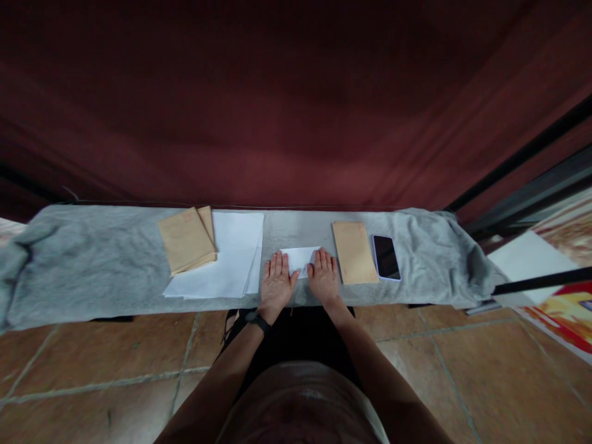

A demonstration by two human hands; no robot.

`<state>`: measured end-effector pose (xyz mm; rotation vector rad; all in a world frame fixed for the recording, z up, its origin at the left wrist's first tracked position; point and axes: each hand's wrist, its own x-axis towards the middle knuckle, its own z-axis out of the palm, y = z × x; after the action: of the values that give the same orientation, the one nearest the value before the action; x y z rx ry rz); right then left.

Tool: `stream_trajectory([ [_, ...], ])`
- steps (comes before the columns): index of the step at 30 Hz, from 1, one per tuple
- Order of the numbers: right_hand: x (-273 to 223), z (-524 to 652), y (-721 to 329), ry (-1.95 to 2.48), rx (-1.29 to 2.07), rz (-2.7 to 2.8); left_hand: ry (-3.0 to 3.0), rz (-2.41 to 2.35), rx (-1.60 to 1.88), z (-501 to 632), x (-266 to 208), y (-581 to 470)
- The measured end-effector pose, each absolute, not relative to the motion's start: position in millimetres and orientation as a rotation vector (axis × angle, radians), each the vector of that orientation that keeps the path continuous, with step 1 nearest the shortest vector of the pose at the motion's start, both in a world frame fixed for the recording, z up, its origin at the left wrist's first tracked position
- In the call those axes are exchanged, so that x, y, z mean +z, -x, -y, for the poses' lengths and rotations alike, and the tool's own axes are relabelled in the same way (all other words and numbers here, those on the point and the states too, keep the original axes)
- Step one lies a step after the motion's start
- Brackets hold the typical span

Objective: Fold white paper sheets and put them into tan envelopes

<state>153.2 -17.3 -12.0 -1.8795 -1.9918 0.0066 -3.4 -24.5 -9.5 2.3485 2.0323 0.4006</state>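
A small folded sheet of white paper (301,256) lies in front of me on the grey cloth. My left hand (278,279) rests flat over its left end, fingers stretched forward and thumb out toward the middle. Over the right end lies my right hand (323,275), also flat, with its fingers pointing away from me. Both ends of the paper are partly hidden under the hands. Just right of my right hand is a brown envelope (356,253). To the left of my left hand is a stack of white paper sheets (238,253).
Several brown envelopes (185,240) sit on the left part of the white sheets. A phone (386,258) lies right of the single envelope pile. The grey cloth (102,265) covers a narrow bench against a dark red curtain (296,123). Printed sheets (564,308) are at far right.
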Motion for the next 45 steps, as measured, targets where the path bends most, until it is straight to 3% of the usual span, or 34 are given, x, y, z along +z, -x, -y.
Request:
stream_trajectory([
  [12, -10, 16, -119, 1.696, 0.17, 2.151, -2.371, -2.002, 0.302, 25, -3, 6],
  [45, -17, 28, -157, 1.797, -0.029, 2.04, -2.381, -2.002, 0.385, 26, -6, 7],
])
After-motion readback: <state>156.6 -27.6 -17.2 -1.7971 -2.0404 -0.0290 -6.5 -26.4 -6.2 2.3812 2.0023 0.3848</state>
